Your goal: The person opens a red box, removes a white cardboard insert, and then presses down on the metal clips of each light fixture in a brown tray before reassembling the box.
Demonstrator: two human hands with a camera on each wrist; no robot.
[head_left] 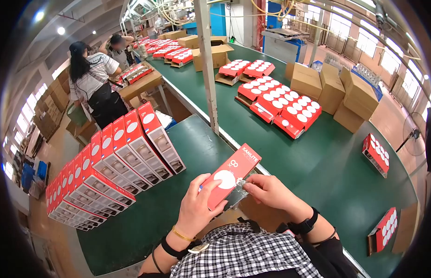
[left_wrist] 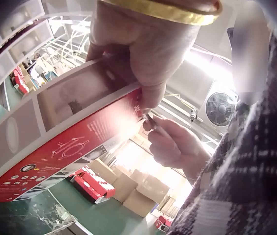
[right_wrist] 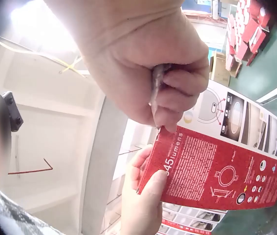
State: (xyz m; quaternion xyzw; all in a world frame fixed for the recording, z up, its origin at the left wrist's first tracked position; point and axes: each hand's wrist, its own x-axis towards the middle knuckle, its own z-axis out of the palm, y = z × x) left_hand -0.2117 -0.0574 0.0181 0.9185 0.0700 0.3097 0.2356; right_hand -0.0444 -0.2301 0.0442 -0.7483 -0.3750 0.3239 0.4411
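My left hand (head_left: 193,206) grips a red and white printed carton (head_left: 243,162) by its sides, its fingers across the near part of the top face. The carton bears a white circle and "XANLITE" lettering, and it is held tilted above the table edge. Beside it, my right hand (head_left: 271,192) pinches a thin, shiny greyish piece (right_wrist: 155,90) whose exact kind I cannot tell. In the right wrist view, the tip of that piece and the fingertips are right at the carton's end edge. My left thumb presses the carton near the same end.
Similar cartons (head_left: 106,153) stand in a long row on the green table (head_left: 197,134) at left. Across a rail, a green belt (head_left: 317,171) carries flat red multi-circle boxes (head_left: 280,102) and brown cardboard boxes (head_left: 317,85). A metal post (head_left: 207,65) rises ahead. Two people (head_left: 92,78) are at back left.
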